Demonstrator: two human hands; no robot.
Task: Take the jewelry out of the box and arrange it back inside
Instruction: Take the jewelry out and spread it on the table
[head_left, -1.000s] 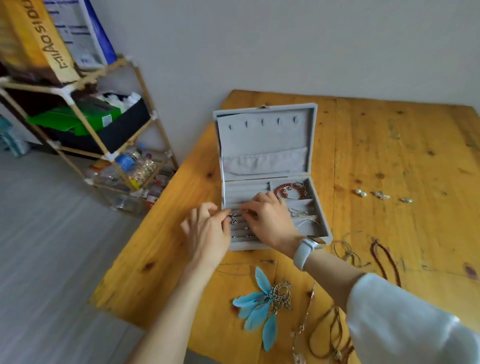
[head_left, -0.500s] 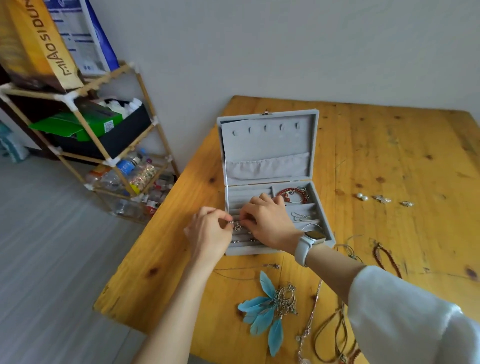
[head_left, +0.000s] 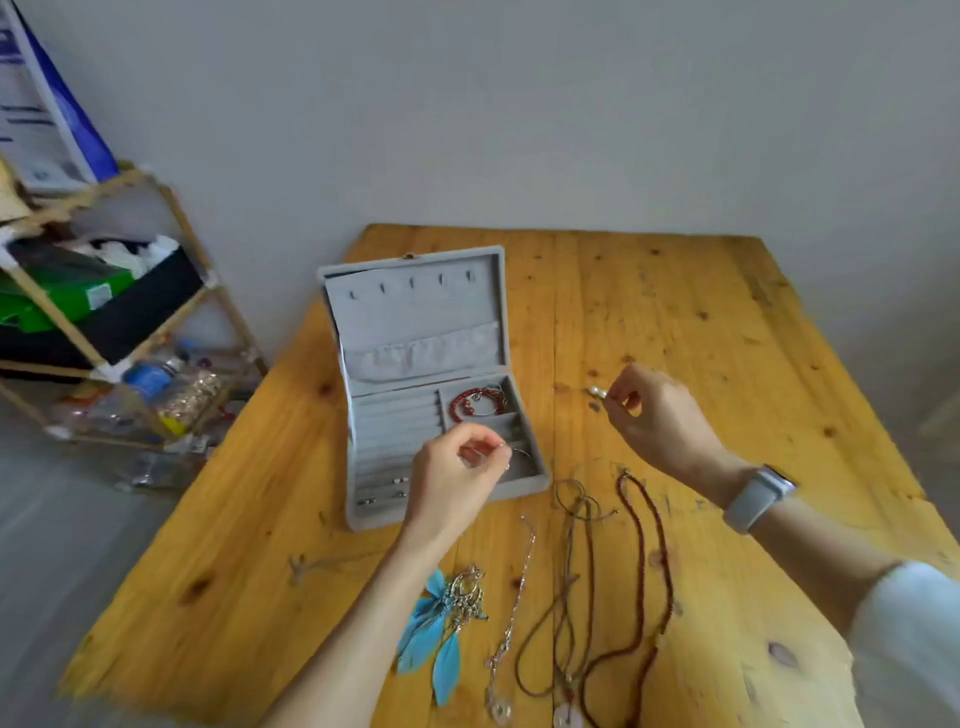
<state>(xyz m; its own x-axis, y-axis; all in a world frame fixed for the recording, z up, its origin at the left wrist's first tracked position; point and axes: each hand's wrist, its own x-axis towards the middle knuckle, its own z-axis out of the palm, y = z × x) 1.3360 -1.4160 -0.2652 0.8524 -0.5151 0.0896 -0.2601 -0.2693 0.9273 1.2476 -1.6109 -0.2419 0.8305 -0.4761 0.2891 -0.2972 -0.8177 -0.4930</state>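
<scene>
A grey jewelry box (head_left: 363, 410) stands open on the wooden table (head_left: 701, 322), lid upright. A red bead bracelet (head_left: 477, 401) lies in its back right compartment, and small rings (head_left: 382, 491) sit in the front slots. My left hand (head_left: 457, 475) hovers over the box's front right part, fingertips pinched on something small and silvery. My right hand (head_left: 657, 421) is raised to the right of the box, pinching a pearl earring (head_left: 597, 392). On the table in front lie a blue feather piece (head_left: 436, 623), a silver chain (head_left: 511, 618) and brown cord and bead necklaces (head_left: 639, 587).
A bamboo shelf (head_left: 104, 332) with boxes and bottles stands on the floor to the left of the table. A grey wall rises right behind the table. The table's left edge runs diagonally near the box. A watch (head_left: 758, 496) sits on my right wrist.
Both hands have left the ring slots. My right hand moved right and picked up the pearl earring from the table. My left hand lifted over the box's front right. The camera view shifted.
</scene>
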